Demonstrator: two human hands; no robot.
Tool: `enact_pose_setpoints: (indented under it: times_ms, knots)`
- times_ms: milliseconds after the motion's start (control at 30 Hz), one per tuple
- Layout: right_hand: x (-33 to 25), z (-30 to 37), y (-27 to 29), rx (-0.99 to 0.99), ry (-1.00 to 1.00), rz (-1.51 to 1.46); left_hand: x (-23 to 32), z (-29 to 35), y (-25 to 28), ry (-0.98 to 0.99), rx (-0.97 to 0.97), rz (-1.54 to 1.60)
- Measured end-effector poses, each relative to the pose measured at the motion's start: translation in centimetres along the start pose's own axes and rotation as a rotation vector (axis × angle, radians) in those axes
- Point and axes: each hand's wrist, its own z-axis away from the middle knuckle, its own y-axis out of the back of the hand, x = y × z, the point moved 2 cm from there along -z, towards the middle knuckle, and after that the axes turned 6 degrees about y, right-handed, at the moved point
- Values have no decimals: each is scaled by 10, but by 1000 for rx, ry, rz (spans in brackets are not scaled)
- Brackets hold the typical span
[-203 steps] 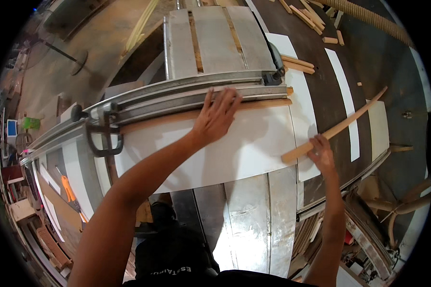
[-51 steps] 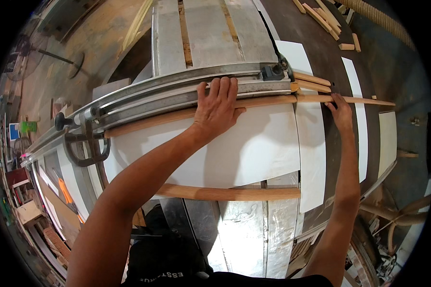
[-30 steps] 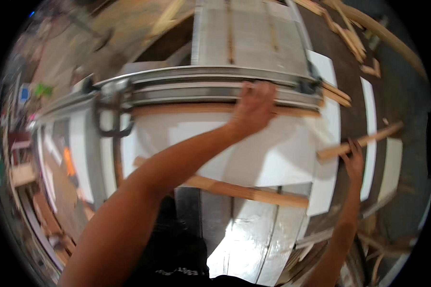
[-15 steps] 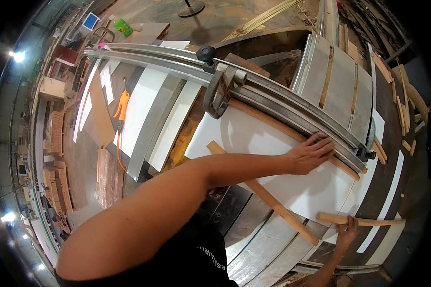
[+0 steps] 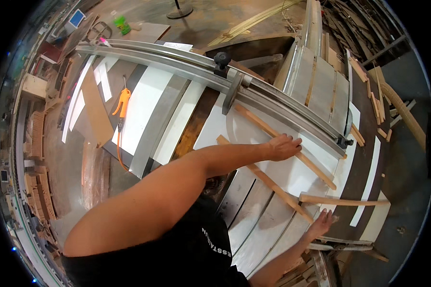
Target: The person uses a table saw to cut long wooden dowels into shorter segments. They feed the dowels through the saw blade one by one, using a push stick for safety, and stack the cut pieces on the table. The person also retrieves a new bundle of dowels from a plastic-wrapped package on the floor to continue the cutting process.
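Note:
A wooden strip [image 5: 316, 171] lies slantwise over the white board [image 5: 215, 122], with my left hand [image 5: 286, 147] closed on its middle. It sits apart from the long metal fence [image 5: 273, 107]. A second strip [image 5: 273, 184] rests nearer me, passing under my left forearm and out over the metal table [image 5: 254, 215]. A third wooden strip [image 5: 352, 201] lies crosswise at the right. Just below that strip is my right hand [image 5: 322, 223], its fingers apart and holding nothing.
A clamp with a black knob [image 5: 221, 60] sits on the fence. An orange air blow gun [image 5: 122, 103] with its hose lies on the panels at left. Offcuts [image 5: 377, 100] and a ribbed hose [image 5: 402, 110] are at far right. A green bottle [image 5: 121, 24] stands at the back left.
My left hand has drawn a wooden strip away from the fence toward me. My right hand has let go of the crosswise strip and moved slightly left.

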Motion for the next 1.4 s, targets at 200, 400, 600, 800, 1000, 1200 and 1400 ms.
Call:
enact_pose_setpoints:
  times_ms: [200,400,600,800,1000,1200,1400]
  knots:
    - [-130,96,-2,267,-662,-1186,96,35,114,-317,264,249]
    - [-178,124,86,433,-129,-1178,137,75,191,-447,356,233]
    - [-152,156,134,666,-142,-1313,119,99,257,-377,588,122]
    - [-125,180,164,887,-160,-1340,63,135,330,80,914,661]
    - [-120,180,152,886,-157,-1469,95,146,341,34,654,1571]
    - [-83,188,135,455,81,-1759,117,153,344,-151,705,1792]
    - [-73,188,108,269,90,-1909,117,143,338,-168,853,1691]
